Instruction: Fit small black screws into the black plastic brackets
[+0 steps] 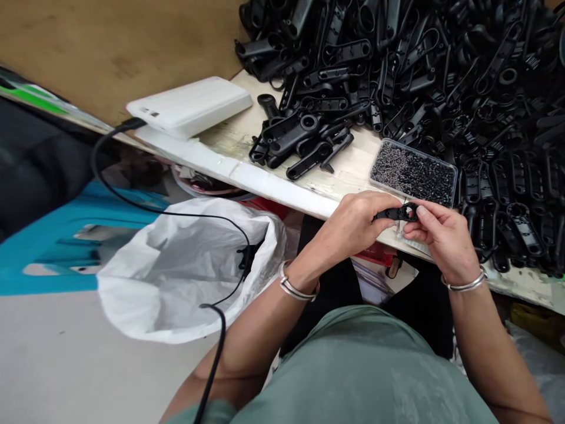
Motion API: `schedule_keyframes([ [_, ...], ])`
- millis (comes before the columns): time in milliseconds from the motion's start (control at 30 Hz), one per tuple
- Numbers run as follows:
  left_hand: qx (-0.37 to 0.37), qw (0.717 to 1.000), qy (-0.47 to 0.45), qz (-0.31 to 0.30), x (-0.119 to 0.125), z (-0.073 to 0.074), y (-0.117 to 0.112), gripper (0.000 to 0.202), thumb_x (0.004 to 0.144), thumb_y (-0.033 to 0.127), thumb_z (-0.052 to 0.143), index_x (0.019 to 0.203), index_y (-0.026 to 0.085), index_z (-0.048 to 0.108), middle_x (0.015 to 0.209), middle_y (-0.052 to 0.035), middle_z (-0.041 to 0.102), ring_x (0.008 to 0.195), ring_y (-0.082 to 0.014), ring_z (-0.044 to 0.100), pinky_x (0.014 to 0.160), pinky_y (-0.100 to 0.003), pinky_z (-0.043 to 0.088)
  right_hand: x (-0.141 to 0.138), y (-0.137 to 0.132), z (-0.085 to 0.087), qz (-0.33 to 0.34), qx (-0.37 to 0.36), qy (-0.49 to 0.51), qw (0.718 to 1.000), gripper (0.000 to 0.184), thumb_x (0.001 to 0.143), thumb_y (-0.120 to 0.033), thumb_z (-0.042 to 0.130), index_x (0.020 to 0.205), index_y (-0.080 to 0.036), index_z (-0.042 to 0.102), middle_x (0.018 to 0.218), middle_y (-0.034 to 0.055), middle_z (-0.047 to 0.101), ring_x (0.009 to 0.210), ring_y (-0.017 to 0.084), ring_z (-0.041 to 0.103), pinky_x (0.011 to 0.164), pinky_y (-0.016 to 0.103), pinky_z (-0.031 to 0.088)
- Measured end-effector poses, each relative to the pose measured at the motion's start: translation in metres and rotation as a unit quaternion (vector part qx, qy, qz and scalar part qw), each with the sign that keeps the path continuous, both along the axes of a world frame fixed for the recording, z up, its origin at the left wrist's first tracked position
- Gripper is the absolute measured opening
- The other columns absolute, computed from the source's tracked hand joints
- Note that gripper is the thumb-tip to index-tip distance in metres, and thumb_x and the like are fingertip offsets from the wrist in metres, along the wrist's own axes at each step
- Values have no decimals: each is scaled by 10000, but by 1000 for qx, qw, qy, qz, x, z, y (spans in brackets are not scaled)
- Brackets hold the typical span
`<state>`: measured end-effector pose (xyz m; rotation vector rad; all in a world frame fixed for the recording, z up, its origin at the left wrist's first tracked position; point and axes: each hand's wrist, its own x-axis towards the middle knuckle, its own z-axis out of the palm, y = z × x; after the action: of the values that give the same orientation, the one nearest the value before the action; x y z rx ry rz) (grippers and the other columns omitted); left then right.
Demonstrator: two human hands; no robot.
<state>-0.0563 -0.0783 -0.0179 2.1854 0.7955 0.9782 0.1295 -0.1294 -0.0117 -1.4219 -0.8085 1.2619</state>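
A black plastic part (pixel 394 214), long and narrow with a round hole at its right end, is held level just over the table's front edge. My left hand (pixel 358 219) pinches its left end between thumb and fingers. At the holed end, my right hand (pixel 444 232) has thumb and fingertips closed on the rim. Right behind the hands stands a clear box (pixel 415 171) full of tiny dark pieces, too small to make out singly. Similar black parts (pixel 304 135) lie loose on the table, left of the box.
A large heap of black parts (pixel 397 65) covers the back of the table. More parts (pixel 516 206) lie in rows at the right. A white power bank (pixel 189 106) with a black cable (pixel 172 213) sits left. Below is an open white sack (pixel 145 282) beside a blue stool (pixel 53 253).
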Motion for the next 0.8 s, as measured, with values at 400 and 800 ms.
schedule_keyframes([
  [400,-15,999,-19,21,7,-1,-7,278,799,65,694,1056,167,724,1045,-30,766,942,-154,725,884,-239,559,0,-8,-6,19,12,27,999,468,651,-360,897,1045,-182,721,782,0,681,660,129,673,689,267,608],
  [800,-124,991,-12,-46,-1,7,-1,290,781,86,695,1038,209,752,986,21,777,885,-147,730,861,-211,537,40,2,8,264,-32,-64,962,376,778,-330,819,1118,-193,736,721,-3,624,619,102,582,620,228,482],
])
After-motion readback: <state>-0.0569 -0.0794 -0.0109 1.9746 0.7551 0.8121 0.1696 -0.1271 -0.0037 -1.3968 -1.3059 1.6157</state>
